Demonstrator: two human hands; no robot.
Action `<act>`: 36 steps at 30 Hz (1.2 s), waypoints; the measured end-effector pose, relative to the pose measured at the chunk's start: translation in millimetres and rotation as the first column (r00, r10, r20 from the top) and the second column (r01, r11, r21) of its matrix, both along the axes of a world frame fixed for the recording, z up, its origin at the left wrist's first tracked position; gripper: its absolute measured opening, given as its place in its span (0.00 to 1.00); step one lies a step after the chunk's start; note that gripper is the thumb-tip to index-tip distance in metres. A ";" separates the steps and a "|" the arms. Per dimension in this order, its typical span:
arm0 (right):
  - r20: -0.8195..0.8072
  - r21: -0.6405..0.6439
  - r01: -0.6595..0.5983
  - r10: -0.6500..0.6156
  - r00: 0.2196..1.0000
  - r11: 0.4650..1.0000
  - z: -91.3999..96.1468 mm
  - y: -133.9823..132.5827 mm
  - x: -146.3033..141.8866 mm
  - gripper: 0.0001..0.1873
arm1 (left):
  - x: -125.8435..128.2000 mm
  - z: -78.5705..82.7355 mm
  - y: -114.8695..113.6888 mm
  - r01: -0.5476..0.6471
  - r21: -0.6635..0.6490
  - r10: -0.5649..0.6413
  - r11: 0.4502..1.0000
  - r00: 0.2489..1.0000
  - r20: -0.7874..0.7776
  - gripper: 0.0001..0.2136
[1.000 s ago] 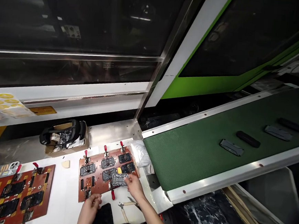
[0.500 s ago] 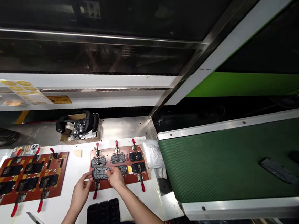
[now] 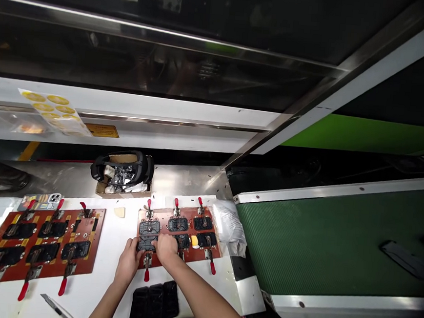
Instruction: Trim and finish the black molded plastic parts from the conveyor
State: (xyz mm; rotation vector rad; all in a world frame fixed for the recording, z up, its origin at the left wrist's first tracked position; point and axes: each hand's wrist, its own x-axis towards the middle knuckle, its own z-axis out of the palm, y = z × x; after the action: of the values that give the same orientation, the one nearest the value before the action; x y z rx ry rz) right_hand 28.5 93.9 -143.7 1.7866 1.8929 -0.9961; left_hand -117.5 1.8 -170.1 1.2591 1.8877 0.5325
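A dark grey ribbed plastic plate (image 3: 146, 243) lies at the front left position of the right-hand red-brown clamp fixture (image 3: 187, 262). My left hand (image 3: 128, 261) is closed on its left edge, thumb and fingers bent. From the right, my right hand (image 3: 165, 249) has its fingers closed on the plate's right end, with the fingertips partly hidden. Behind it sits another ribbed plate (image 3: 149, 226). More dark plates occupy the fixture's other positions, under red-handled toggle clamps (image 3: 146, 274). A yellow-and-white piece (image 3: 194, 241) rests between two plates on the right.
A second clamp fixture (image 3: 95, 238) with dark plates stands at left, a utility knife (image 3: 57, 308) in front of it. Black trays (image 3: 155, 301) lie near my body. Behind are a cardboard box (image 3: 123, 191) and a plastic bag (image 3: 229, 224). A green conveyor (image 3: 318, 246) runs at right.
The plate has gone from raised and tilted above the fixture to lying lower on it. Both hands have followed it down. The camera view has shifted and rotated slightly.
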 end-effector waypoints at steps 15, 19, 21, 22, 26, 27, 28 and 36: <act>-0.134 -0.720 0.071 -0.238 0.962 0.691 34.7 -40.2 17.1 0.30 | -4.1 -4.3 2.9 0.147 0.063 -0.137 0.987 0.980 -0.143 0.08; -0.136 -0.732 0.124 -0.322 0.937 0.670 30.4 -77.9 4.8 0.23 | -4.7 -7.2 -0.5 0.162 0.083 -0.147 0.983 0.976 -0.159 0.08; -0.110 -0.671 0.173 -0.328 0.938 0.721 25.8 -88.3 -0.6 0.23 | -4.9 -8.2 -2.0 0.174 0.089 -0.158 0.981 0.973 -0.166 0.07; -0.098 -0.636 0.188 -0.321 0.942 0.748 23.4 -90.8 -1.5 0.23 | -5.0 -8.7 -2.6 0.180 0.091 -0.163 0.979 0.972 -0.169 0.07; -0.053 -0.518 0.165 -0.223 0.973 0.839 15.9 -90.0 4.2 0.26 | -6.0 -11.8 -4.3 0.192 0.097 -0.173 0.977 0.969 -0.177 0.08; -0.039 -0.490 0.151 -0.194 0.980 0.859 14.7 -88.7 5.9 0.26 | -6.4 -12.6 -4.6 0.193 0.098 -0.173 0.976 0.969 -0.179 0.08; -0.024 -0.463 0.139 -0.169 0.985 0.875 14.0 -87.5 7.0 0.25 | -6.7 -13.2 -4.9 0.194 0.099 -0.174 0.976 0.968 -0.180 0.08; 0.090 -0.263 0.081 -0.059 0.994 0.961 19.3 -82.6 -10.6 0.21 | -4.1 -12.3 -4.3 0.215 0.108 -0.191 0.971 0.961 -0.201 0.09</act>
State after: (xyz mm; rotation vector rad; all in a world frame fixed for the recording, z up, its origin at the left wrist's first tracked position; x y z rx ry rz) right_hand 17.9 11.2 -124.4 1.7174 1.5729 -1.1251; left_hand -121.6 -2.5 -182.4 1.6187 1.8720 0.4437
